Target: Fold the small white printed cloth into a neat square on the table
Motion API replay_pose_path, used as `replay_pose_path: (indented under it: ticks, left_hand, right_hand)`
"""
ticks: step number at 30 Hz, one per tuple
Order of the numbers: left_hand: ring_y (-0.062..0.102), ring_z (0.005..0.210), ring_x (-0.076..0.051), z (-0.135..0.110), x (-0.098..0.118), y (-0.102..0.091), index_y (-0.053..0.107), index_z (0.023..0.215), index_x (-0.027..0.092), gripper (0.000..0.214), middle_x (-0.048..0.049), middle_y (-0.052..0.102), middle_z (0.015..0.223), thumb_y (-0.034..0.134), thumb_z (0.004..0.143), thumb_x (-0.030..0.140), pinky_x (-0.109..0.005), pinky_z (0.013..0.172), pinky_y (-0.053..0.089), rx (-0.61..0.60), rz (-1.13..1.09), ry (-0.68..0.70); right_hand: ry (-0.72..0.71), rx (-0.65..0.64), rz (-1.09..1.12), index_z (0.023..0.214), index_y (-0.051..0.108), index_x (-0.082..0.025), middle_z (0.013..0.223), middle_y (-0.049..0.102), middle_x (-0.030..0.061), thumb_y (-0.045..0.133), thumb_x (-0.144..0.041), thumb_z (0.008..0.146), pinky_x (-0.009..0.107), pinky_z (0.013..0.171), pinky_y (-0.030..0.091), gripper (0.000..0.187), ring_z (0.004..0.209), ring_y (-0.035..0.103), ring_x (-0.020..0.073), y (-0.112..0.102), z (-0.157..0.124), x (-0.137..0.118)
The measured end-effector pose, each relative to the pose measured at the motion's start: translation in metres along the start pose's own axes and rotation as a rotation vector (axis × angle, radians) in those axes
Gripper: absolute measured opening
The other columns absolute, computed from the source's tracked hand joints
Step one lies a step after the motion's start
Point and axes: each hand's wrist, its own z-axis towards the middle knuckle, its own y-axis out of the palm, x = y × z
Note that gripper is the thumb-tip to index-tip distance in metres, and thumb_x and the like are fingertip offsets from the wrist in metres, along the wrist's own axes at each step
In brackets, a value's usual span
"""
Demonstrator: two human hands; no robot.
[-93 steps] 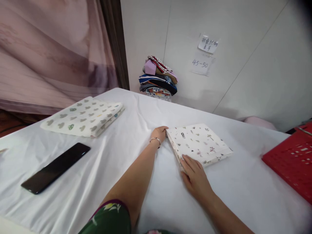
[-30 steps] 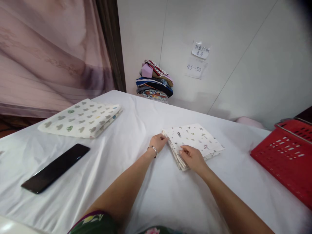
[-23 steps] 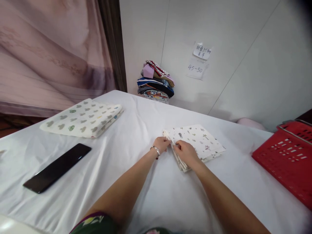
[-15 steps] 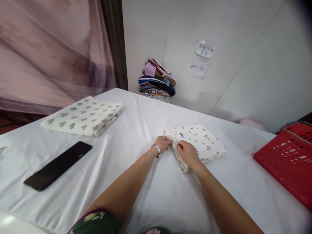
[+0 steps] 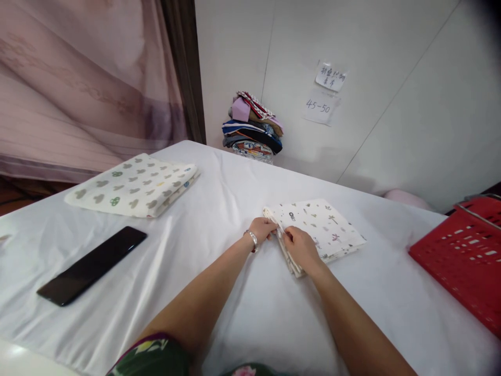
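Note:
A folded white cloth (image 5: 323,219) with small plant and palm prints lies on the table, its layered edge toward the left. My left hand (image 5: 263,228), with a silver bracelet at the wrist, pinches that layered edge from the left. Just to its right, my right hand (image 5: 300,245) is closed on the same edge, its knuckles up and the fingertips partly hidden. A second folded cloth (image 5: 133,185), white with grey and green cloud-like or tree-like prints, rests apart at the far left.
A black phone (image 5: 94,265) lies at the left on the white tablecloth (image 5: 195,250). At the right edge stands a red plastic basket (image 5: 462,256). Behind the table is a stack of folded fabrics (image 5: 252,128) by the wall, where handwritten paper notes (image 5: 323,107) hang.
Almost nothing differs. Both hands stay on the cloth's layered edge, with at most a tiny shift of the right fingers, and the view has moved very slightly.

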Motion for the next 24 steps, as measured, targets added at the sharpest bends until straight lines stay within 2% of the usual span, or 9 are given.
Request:
replay_pose_path:
  ticks: [6, 13, 21, 24]
  left_hand:
    - [0.045, 0.036, -0.004, 0.0046, -0.0038, 0.0001, 0.054, 0.058, 0.014, 0.019, 0.0031, 0.058, 0.055, 0.057, 0.074, 0.021, -0.018, 0.041, 0.035, -0.003, -0.004, -0.001]
    - [0.043, 0.035, -0.005, 0.0030, -0.0005, 0.0026, 0.054, 0.055, 0.015, 0.019, 0.0047, 0.055, 0.050, 0.056, 0.073, 0.020, -0.019, 0.042, 0.036, 0.022, 0.008, 0.013]
    - [0.042, 0.035, -0.006, 0.0032, -0.0038, 0.0033, 0.055, 0.054, 0.015, 0.022, 0.0039, 0.055, 0.051, 0.054, 0.074, 0.024, -0.020, 0.043, 0.036, 0.046, 0.018, 0.042]
    - [0.043, 0.036, -0.006, 0.0045, -0.0041, 0.0038, 0.055, 0.056, 0.015, 0.020, 0.0039, 0.056, 0.052, 0.053, 0.074, 0.024, -0.020, 0.044, 0.037, 0.045, 0.010, 0.043]
  right_hand:
    - [-0.031, 0.089, 0.061, 0.073, 0.055, -0.020, 0.068, 0.058, 0.0000, 0.040, -0.022, 0.082, 0.023, 0.061, 0.033, 0.017, 0.063, 0.050, 0.0137, 0.0008, -0.0014, 0.0030]
    - [-0.065, 0.114, 0.091, 0.076, 0.057, -0.020, 0.071, 0.060, 0.0008, 0.040, -0.024, 0.082, 0.023, 0.061, 0.034, 0.019, 0.064, 0.051, 0.0135, 0.0006, -0.0040, 0.0009]
    - [-0.034, 0.157, 0.172, 0.077, 0.059, -0.019, 0.069, 0.061, 0.0006, 0.041, -0.028, 0.080, 0.023, 0.060, 0.036, 0.020, 0.063, 0.052, 0.0136, 0.0036, -0.0037, 0.0055]
    - [-0.019, 0.133, 0.178, 0.077, 0.059, -0.020, 0.068, 0.060, 0.0003, 0.041, -0.028, 0.080, 0.022, 0.059, 0.035, 0.020, 0.062, 0.052, 0.0135, 0.0038, -0.0039, 0.0056]
